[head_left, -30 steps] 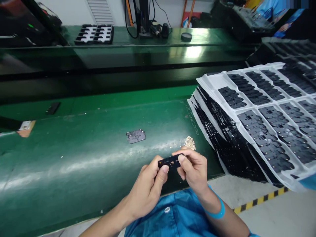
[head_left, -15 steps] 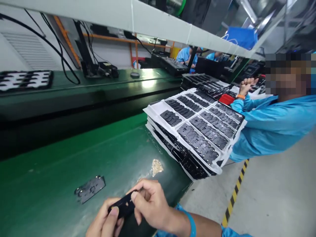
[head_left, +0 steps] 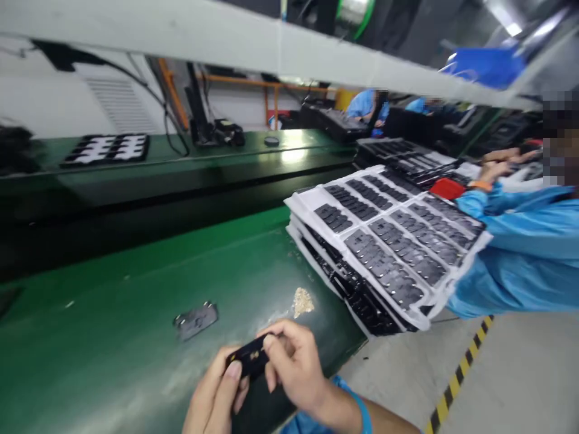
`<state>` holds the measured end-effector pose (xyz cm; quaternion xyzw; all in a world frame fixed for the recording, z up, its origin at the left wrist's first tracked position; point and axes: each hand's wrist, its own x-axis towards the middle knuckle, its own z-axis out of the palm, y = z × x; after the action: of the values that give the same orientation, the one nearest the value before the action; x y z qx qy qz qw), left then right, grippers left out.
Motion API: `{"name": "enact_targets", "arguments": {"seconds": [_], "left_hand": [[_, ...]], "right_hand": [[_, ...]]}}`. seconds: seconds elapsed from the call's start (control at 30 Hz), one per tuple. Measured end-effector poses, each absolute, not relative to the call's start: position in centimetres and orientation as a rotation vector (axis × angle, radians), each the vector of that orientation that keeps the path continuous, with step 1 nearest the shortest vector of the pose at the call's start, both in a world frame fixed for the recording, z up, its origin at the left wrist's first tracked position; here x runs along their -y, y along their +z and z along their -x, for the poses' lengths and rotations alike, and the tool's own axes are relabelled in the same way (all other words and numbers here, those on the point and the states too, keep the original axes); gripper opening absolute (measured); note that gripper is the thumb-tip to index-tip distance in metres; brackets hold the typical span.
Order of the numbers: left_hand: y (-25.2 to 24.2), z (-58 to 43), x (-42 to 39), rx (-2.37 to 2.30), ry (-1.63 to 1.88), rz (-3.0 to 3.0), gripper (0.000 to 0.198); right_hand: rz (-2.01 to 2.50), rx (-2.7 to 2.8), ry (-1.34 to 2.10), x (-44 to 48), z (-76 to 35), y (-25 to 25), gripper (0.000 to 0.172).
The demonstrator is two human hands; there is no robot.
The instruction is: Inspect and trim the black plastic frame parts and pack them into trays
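Between my two hands is a small black plastic part (head_left: 254,357) with tiny gold-coloured spots on its face. My left hand (head_left: 218,389) grips its left end, thumb on top. At the right end, my right hand (head_left: 292,358) pinches it with thumb and fingers. A flat dark plastic piece (head_left: 196,320) lies on the green bench to the left, apart from both hands. Just beyond my right hand sits a little heap of tiny gold-coloured pieces (head_left: 303,301).
A tall stack of white-lined trays (head_left: 312,202) filled with black parts stands on the green bench (head_left: 113,325) at right. Beyond it a co-worker's blue sleeve (head_left: 520,253) shows. A white beam (head_left: 226,48) crosses overhead. Another tray (head_left: 108,149) lies on the back ledge.
The camera view has swung left, so everything appears shifted to the right. Both hands still hold the black plastic part. The co-worker's hands have come lower and closer together.
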<state>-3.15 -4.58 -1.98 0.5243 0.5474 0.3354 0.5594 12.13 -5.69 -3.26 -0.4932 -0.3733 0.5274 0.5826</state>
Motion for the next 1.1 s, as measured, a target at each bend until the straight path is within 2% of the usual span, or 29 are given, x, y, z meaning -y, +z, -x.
{"name": "enact_targets", "arguments": {"seconds": [0.23, 0.33, 0.77, 0.9, 1.1], "left_hand": [[-1.9, 3.2, 4.3, -1.04, 0.796, -1.239, 0.046], [-2.4, 3.1, 4.2, -1.013, 0.848, -1.184, 0.044], [-2.7, 2.6, 4.6, -0.988, 0.937, -1.105, 0.044], [-2.3, 2.8, 5.0, -1.124, 0.925, -1.031, 0.042], [-2.9, 2.9, 3.9, -1.141, 0.935, -0.88, 0.036]], "right_hand": [[1.21, 0.977, 1.103, 6.6, -12.8, -2.5, 0.021], [1.191, 1.029, 1.073, 6.7, -13.0, -2.5, 0.015], [1.185, 1.119, 0.995, 6.7, -12.7, -2.7, 0.016], [1.164, 1.13, 1.007, 7.4, -12.6, -2.9, 0.019], [1.139, 1.467, 0.661, 6.7, -12.7, -2.8, 0.028]]}}
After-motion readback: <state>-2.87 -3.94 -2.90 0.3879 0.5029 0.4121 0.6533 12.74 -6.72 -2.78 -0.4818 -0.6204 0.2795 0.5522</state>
